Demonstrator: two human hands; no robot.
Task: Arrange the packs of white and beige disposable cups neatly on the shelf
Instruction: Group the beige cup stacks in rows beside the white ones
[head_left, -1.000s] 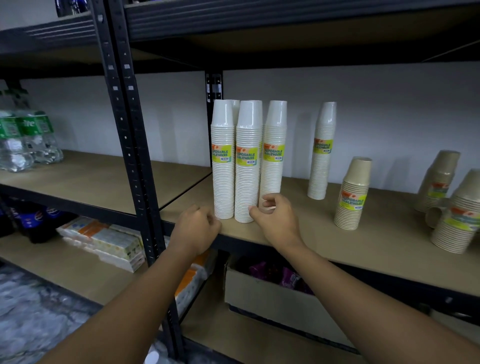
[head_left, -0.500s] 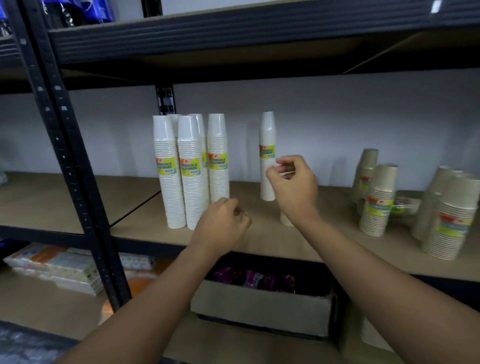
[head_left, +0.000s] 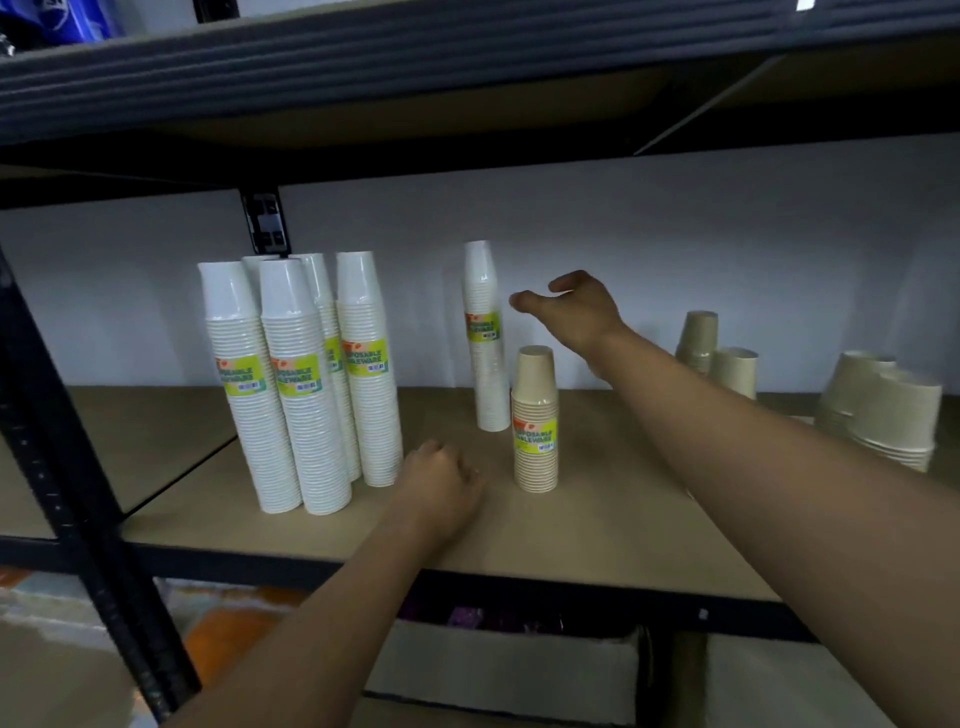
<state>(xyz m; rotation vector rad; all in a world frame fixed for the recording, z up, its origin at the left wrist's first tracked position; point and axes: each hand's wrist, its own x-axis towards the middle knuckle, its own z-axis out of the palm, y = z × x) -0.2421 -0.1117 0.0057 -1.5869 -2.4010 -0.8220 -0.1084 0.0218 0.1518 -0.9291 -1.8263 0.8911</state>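
Note:
Several tall packs of white cups (head_left: 306, 384) stand grouped at the left of the wooden shelf (head_left: 571, 525). A single white pack (head_left: 485, 338) stands apart near the back wall. A short beige pack (head_left: 536, 421) stands just in front of it. More beige packs (head_left: 719, 358) and leaning beige ones (head_left: 883, 410) are at the right. My right hand (head_left: 571, 312) hovers with spread fingers just right of the single white pack, holding nothing. My left hand (head_left: 441, 483) rests loosely curled on the shelf beside the white group, holding nothing.
A black upright post (head_left: 78, 493) frames the shelf at the left, and a dark upper shelf (head_left: 415, 67) hangs overhead. A cardboard box (head_left: 509, 675) sits on the level below. A white wall backs the shelf.
My right hand has opened and reached further back beside the single white pack. My left hand has settled lower on the shelf. The view has shifted right and closer.

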